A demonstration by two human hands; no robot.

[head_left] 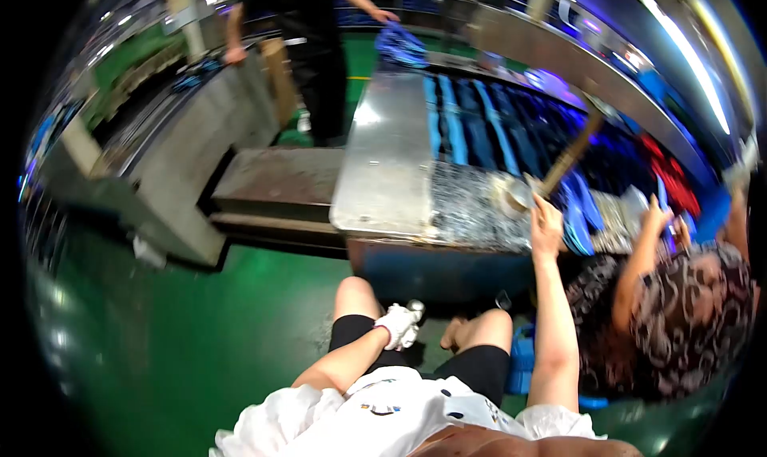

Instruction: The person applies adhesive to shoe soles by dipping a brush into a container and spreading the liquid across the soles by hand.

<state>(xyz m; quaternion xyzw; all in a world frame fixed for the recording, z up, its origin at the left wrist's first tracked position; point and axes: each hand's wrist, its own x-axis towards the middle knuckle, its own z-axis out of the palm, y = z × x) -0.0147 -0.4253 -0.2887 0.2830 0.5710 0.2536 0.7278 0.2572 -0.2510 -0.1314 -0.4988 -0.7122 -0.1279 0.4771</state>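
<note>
My left hand (397, 327), in a white glove, is above my lap. Its fingers are closed around a small shiny metal piece with a rounded end (415, 306); I cannot make out its kind. My right hand (546, 227) is bare and raised over the near edge of the metal worktable (382, 187). It grips the lower end of a long brown stick (572, 158), which slants up to the right and is blurred. Just left of that hand sits a small round pale container (511, 196). Blue shoe-shaped pieces (577, 217) lie right of the hand.
Rows of dark and light-blue strips (479, 125) cover the table beyond. A person in patterned clothing (687, 321) works close on my right. Another person in black (311, 57) stands across, one hand near a blue bundle (401, 46). A concrete ledge (180, 137) stands left.
</note>
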